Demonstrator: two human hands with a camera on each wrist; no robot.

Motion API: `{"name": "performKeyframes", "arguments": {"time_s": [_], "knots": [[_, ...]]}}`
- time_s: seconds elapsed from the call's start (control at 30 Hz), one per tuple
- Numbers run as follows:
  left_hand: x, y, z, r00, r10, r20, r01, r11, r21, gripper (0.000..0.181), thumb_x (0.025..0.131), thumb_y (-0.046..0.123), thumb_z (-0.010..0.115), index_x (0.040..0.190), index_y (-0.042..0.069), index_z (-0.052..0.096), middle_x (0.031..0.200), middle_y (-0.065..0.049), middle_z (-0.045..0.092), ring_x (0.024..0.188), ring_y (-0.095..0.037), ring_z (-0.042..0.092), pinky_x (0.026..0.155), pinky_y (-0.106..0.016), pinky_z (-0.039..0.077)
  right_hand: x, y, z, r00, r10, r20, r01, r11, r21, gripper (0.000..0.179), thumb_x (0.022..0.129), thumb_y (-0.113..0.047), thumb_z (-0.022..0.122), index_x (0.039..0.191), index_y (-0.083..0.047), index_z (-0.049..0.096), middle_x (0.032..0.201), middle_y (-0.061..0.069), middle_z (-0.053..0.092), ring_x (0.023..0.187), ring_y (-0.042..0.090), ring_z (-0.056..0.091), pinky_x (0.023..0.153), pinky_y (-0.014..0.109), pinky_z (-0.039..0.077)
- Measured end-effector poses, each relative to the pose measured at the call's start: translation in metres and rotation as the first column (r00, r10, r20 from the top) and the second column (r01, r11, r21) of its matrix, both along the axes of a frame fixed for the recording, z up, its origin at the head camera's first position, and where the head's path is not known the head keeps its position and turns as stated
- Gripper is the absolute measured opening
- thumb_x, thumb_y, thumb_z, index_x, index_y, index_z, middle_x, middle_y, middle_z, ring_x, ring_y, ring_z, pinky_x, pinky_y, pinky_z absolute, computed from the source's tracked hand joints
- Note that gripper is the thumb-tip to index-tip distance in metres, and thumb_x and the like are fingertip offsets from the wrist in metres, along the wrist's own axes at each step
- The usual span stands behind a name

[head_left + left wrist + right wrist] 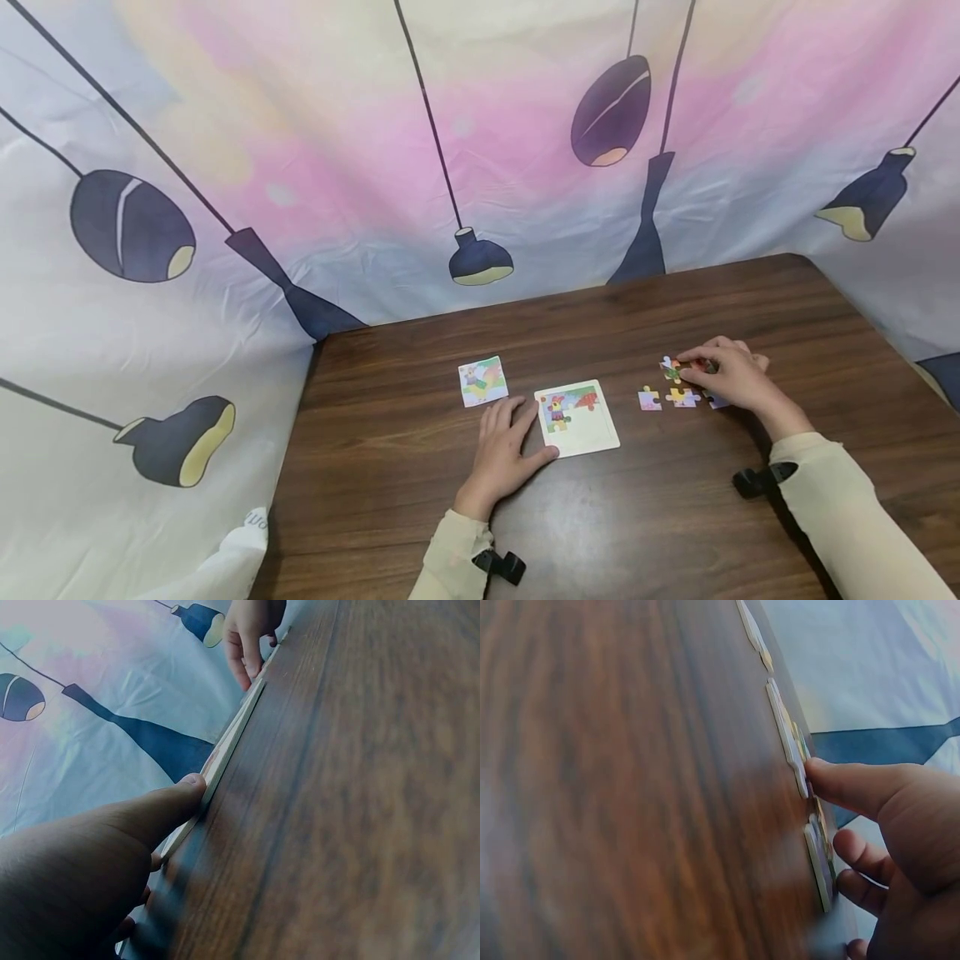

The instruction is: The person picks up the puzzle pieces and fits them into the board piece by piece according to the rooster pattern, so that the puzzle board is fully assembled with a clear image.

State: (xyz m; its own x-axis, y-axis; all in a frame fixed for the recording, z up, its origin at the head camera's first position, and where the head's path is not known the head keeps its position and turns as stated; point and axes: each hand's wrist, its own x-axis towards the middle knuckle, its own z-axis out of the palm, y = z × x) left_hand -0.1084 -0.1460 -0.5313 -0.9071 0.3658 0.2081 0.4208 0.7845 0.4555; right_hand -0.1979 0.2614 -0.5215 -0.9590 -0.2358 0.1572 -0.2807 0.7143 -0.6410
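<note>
Head view: the left hand (502, 454) lies relaxed, grip released, thumb touching the part-filled puzzle board (588, 437) on the tabletop (615, 517), picture card (483, 382) just beyond! Over right, the right hand (727, 375) has thumb and forefinger at a puzzle piece (670, 369); whether it's grasped, can't tell.

Left wrist: thumb on the board's edge.

Right wrist: thumb right at the pieces!
</note>
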Motion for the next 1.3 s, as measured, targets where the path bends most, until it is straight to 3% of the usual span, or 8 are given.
{"name": "performKeyframes", "arguments": {"time_s": [0.27, 0.57, 0.8, 1.03, 1.3], "knots": [[0.000, -0.001, 0.000, 1.000, 0.000, 0.005, 0.000, 1.000, -0.009, 0.076, 0.095, 0.051, 0.076, 0.155, 0.009, 0.055, 0.157, -0.015, 0.045, 0.149, -0.038, 0.036, 0.124, -0.061, 0.023, -0.001, -0.003, 0.001, 1.000, 0.000, -0.007, 0.000, 1.000, -0.008, 0.031, 0.100, -0.024, 0.076, 0.124, -0.004, 0.076, 0.115, 0.019, 0.059, 0.101, 0.036, 0.044, 0.084, 0.069, 0.017], [-0.002, -0.001, 0.001, 1.000, -0.013, -0.015, 0.013, 1.000, 0.000, 0.076, 0.094, 0.049, 0.077, 0.154, 0.008, 0.055, 0.155, -0.016, 0.046, 0.146, -0.039, 0.037, 0.122, -0.063, 0.024, -0.006, -0.003, 0.005, 0.998, 0.062, 0.024, -0.063, 0.998, 0.022, 0.034, 0.098, -0.023, 0.079, 0.125, -0.004, 0.077, 0.117, 0.018, 0.058, 0.102, 0.035, 0.043, 0.083, 0.068, 0.018], [-0.001, -0.001, 0.001, 1.000, -0.006, 0.027, 0.006, 1.000, 0.004, 0.077, 0.095, 0.050, 0.076, 0.156, 0.009, 0.054, 0.158, -0.016, 0.044, 0.149, -0.038, 0.035, 0.125, -0.063, 0.020, -0.005, -0.007, 0.008, 0.997, 0.072, 0.041, -0.073, 0.997, 0.028, 0.034, 0.097, -0.020, 0.080, 0.125, -0.002, 0.076, 0.117, 0.019, 0.058, 0.105, 0.038, 0.045, 0.086, 0.069, 0.019], [0.000, -0.002, 0.001, 1.000, -0.003, 0.025, 0.003, 1.000, 0.008, 0.076, 0.095, 0.050, 0.076, 0.155, 0.009, 0.054, 0.157, -0.015, 0.044, 0.149, -0.039, 0.035, 0.124, -0.063, 0.020, -0.005, -0.013, 0.011, 0.994, 0.107, 0.034, -0.109, 0.991, 0.076, 0.032, 0.100, -0.017, 0.075, 0.127, 0.000, 0.071, 0.122, 0.022, 0.059, 0.112, 0.044, 0.046, 0.088, 0.069, 0.024], [-0.002, -0.001, 0.001, 1.000, -0.007, 0.025, 0.007, 1.000, -0.001, 0.077, 0.095, 0.051, 0.075, 0.156, 0.009, 0.053, 0.157, -0.016, 0.044, 0.149, -0.039, 0.035, 0.124, -0.063, 0.021, -0.006, -0.013, 0.011, 0.995, 0.093, 0.031, -0.095, 0.991, 0.091, 0.028, 0.103, -0.015, 0.071, 0.125, 0.001, 0.069, 0.110, 0.016, 0.061, 0.103, 0.036, 0.047, 0.082, 0.059, 0.023]]}}
